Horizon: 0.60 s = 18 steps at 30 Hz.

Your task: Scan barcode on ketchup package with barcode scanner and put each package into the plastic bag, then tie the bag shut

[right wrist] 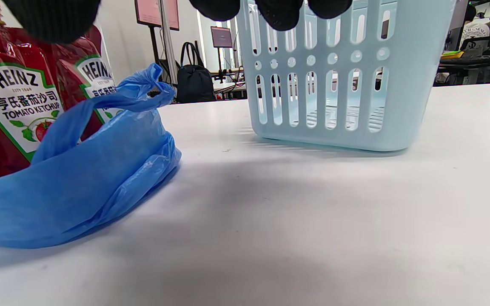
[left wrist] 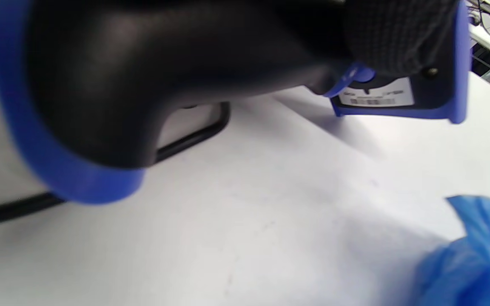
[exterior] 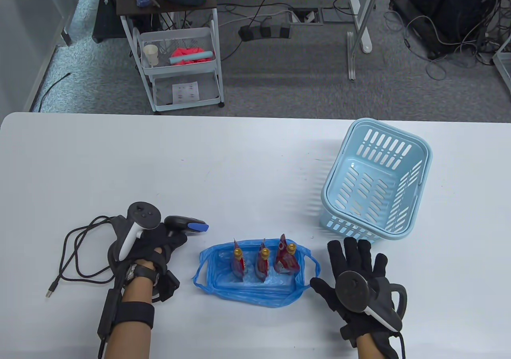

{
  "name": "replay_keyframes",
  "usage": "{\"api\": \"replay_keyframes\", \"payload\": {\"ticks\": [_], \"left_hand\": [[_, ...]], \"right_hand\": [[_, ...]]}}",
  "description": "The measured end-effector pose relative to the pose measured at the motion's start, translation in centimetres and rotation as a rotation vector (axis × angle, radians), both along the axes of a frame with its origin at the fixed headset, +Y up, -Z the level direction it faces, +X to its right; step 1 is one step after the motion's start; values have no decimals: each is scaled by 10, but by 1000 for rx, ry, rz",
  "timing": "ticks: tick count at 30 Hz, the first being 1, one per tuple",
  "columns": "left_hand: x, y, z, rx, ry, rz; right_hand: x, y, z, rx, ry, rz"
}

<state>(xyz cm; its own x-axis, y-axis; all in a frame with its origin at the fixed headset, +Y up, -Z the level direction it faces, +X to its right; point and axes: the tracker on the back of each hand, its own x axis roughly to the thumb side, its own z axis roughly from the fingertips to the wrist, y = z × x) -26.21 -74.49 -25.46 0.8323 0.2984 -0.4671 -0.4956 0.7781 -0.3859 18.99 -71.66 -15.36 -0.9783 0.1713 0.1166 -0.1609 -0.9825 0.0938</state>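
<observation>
Three red Heinz ketchup packages (exterior: 263, 260) (right wrist: 13, 102) with gold caps stand upright inside the flattened blue plastic bag (exterior: 255, 291) (right wrist: 83, 187) (left wrist: 470, 259) at the table's near middle. My left hand (exterior: 159, 247) grips the black and blue barcode scanner (exterior: 185, 225) (left wrist: 177, 63) left of the bag, its nose pointing right, close above the table. My right hand (exterior: 355, 271) hovers right of the bag with fingers straight and spread, holding nothing; its fingertips (right wrist: 279, 10) show at the top of the right wrist view.
A light blue slotted basket (exterior: 375, 183) (right wrist: 334, 76), holding nothing, stands at the right, just beyond my right hand. The scanner's black cable (exterior: 80, 251) loops on the table at the left. A trolley (exterior: 179, 67) stands on the floor beyond the far edge.
</observation>
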Motion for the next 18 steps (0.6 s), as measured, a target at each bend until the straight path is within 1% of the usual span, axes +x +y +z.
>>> {"api": "replay_keyframes", "payload": {"ticks": [7, 10, 15, 18], "left_hand": [[-1, 5, 1, -26, -16, -185], [0, 5, 2, -38, -24, -224], [5, 4, 1, -80, -68, -371], [6, 3, 2, -80, -74, -395]], "right_hand": [[1, -1, 0, 6, 2, -9], [1, -1, 0, 2, 2, -7], [0, -1, 0, -2, 3, -5], [1, -1, 0, 0, 2, -6]]}}
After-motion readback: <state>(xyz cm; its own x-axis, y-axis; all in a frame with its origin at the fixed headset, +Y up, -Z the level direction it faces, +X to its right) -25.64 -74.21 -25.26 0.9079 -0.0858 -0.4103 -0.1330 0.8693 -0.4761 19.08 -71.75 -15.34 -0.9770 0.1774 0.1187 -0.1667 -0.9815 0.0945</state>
